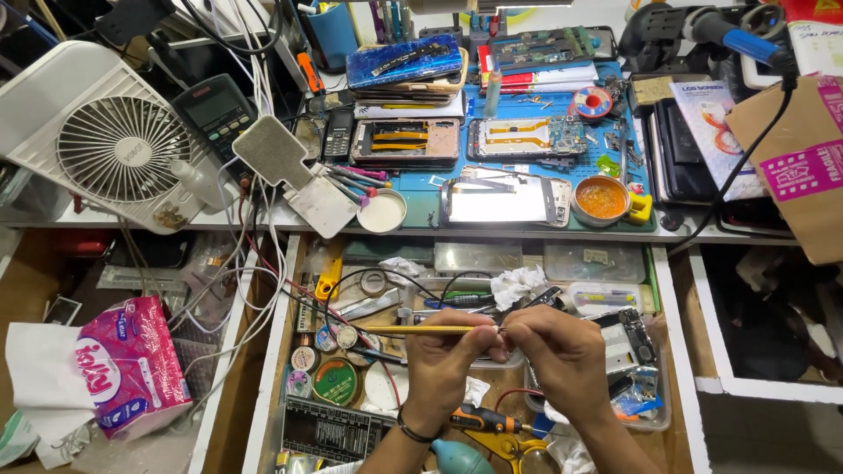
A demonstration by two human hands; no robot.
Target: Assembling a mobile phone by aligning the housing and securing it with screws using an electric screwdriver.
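both grips closed: left hand (443,355) pinches yellow-handled tool (421,330) held level, right hand (562,351) nips its tip end, steadying fine work. all above open drawer (290,351), parts within reach; lit phone screen (505,202) beyond drawer on tabletop (527,226).

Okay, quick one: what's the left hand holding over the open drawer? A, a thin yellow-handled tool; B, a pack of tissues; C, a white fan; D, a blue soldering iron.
A: the left hand grips a thin yellow-handled tool lying level, its tip meeting the right hand above the drawer.
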